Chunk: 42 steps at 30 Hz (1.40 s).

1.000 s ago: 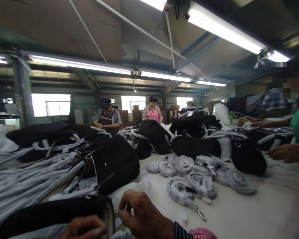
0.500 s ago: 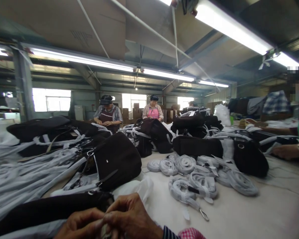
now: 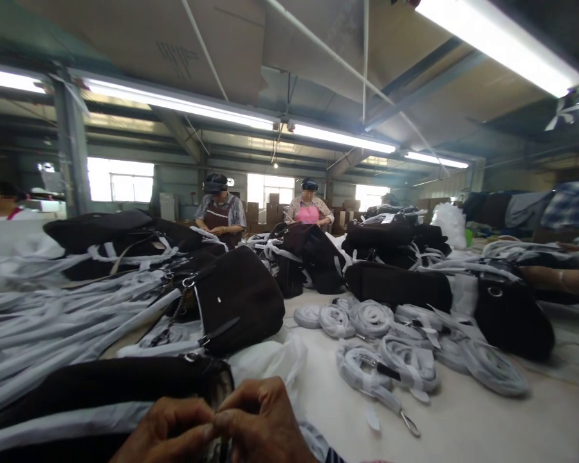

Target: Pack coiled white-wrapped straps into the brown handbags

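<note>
My left hand (image 3: 171, 427) and my right hand (image 3: 265, 421) meet at the bottom of the head view, both closed, fingertips pinched together. What lies between the fingers is small and mostly covered by them. Right behind them is the end of a black bag (image 3: 110, 379), lying on its side, with a paler inner edge showing near my fingertips. A strap wrapped in whitish paper (image 3: 77, 421) runs along that bag. Beyond it, another black bag (image 3: 241, 299) with metal rings rests beside crumpled white wrapping (image 3: 275, 363).
Coiled wrapped straps (image 3: 367, 373), some with metal clips, lie on the white table (image 3: 468, 431). Long wrapped strips (image 3: 67, 308) cover the left side. More black bags (image 3: 400, 286) are piled farther back. Two people (image 3: 219, 212) work across the table; another person's arm (image 3: 560, 280) reaches in at right.
The view has turned left, so the scene sits farther right. A person appears at the left edge. Both hands stay pinched together by the bag's end.
</note>
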Tool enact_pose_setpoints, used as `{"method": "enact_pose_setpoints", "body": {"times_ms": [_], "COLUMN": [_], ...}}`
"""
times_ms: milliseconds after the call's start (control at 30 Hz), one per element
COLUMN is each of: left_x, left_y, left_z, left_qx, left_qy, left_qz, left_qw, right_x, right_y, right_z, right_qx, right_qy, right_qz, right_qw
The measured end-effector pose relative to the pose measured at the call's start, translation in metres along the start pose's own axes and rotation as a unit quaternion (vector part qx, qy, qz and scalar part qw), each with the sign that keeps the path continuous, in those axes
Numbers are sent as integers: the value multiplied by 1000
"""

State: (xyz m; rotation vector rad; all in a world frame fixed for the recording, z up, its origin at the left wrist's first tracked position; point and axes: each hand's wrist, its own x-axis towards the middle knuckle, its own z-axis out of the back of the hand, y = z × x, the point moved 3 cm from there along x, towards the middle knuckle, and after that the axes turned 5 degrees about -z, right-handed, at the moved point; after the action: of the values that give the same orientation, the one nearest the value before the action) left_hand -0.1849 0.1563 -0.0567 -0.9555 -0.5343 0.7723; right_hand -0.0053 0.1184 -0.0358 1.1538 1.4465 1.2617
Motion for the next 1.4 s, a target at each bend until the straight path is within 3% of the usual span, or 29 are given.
{"method": "enact_pose_setpoints", "body": {"times_ms": [200, 400, 667, 867, 1033, 1400], "left_x": [0, -3, -5, -11, -12, -12], "left_y": [-13, -18, -21, -32, -37, -38], "left_z": [0, -4, -6, -4, -4, -3], "left_qx": [-4, -20, -95, -13, 66, 38], "left_qy": [-26, -52, -74, -78, -67, -74], "left_qz": [-3, -18, -3, -52, -65, -57], "left_qw": [1000, 998, 993, 995, 993, 995], "right_x": [1, 0, 1, -2, -4, -4], "right_y": [-3, -6, -8, -11, -10, -5], "right_z": [-2, -2, 2, 3, 2, 2], "right_qx": [-21, -56, -26, -59, -26, -21], "right_qy": [-30, -13, 12, 10, 23, 25], "right_qz": [8, 17, 24, 45, 11, 5], "right_qw": [999, 998, 999, 997, 999, 999]}}
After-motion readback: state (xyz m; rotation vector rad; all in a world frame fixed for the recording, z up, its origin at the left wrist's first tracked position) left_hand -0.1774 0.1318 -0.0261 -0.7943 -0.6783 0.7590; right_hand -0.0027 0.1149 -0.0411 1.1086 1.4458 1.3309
